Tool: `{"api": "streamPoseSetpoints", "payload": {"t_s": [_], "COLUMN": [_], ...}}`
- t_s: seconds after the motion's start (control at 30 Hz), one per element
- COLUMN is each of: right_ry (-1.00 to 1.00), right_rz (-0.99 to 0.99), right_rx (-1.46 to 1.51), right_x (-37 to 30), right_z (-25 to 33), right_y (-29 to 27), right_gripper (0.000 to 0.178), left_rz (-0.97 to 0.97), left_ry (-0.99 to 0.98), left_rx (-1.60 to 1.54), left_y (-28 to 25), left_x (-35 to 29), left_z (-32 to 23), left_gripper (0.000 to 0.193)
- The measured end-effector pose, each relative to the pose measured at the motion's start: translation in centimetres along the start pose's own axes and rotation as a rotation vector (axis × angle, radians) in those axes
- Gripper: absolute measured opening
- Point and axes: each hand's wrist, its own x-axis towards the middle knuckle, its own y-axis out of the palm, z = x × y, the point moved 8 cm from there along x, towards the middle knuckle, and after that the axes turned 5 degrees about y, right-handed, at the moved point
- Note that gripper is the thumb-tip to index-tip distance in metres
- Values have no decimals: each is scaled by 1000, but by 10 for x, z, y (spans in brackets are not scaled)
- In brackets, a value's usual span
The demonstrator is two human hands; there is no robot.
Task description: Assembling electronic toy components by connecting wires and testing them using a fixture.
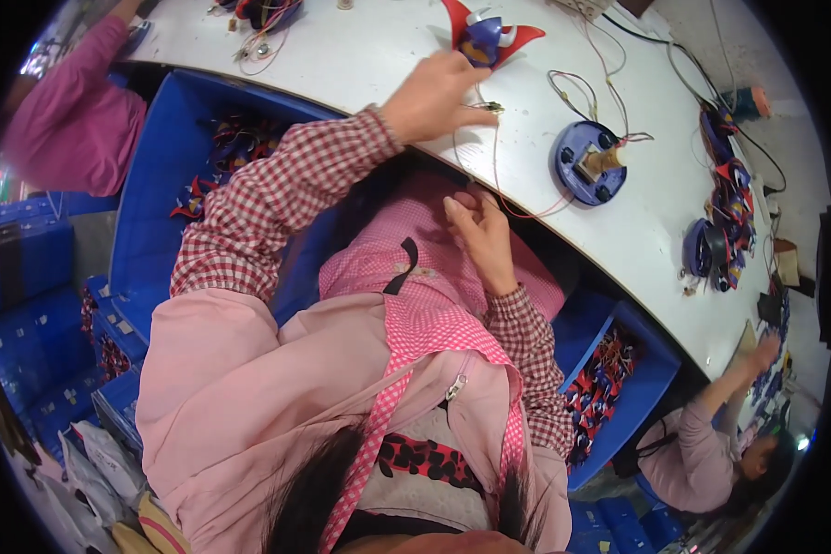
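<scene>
My left hand [437,98] reaches over the table edge with its thumb stretched away from the fingers. Its fingertips are at the near side of a purple toy head [482,42] with red wing-like sides and white horns; whether they touch it I cannot tell. A small metal contact piece [494,108] on thin wires lies by the thumb. In front of the table edge, above my lap, my right hand [483,238] has its fingers curled; what is in them, if anything, is hidden. A thin red wire [531,218] loops past it toward a round purple base [589,163].
Blue bins [143,208] of toy parts stand at the left, and another blue bin [639,392] is at the right below the table [660,249]. Assembled toy pieces [729,217] line the table's right side. Co-workers sit on both sides. Cables [679,51] cross the far right corner.
</scene>
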Motion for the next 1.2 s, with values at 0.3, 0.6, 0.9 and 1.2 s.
{"api": "streamPoseSetpoints", "payload": {"t_s": [0.3,0.6,0.9,1.2], "right_ry": [-373,-408,-564,97], "right_rz": [116,44,32,294], "right_rx": [-267,-256,-459,435], "right_x": [-4,24,15,7], "right_z": [67,89,103,70], "right_y": [61,77,64,78], "right_gripper": [32,27,25,25], "left_rz": [-82,-64,-154,-245], "left_ry": [-350,-122,-436,-370], "left_rx": [-310,-120,-531,-643], "left_y": [-36,-32,-41,-39], "left_x": [-95,-93,-108,-119], "left_z": [68,37,36,-20], "left_gripper": [26,26,21,25]}}
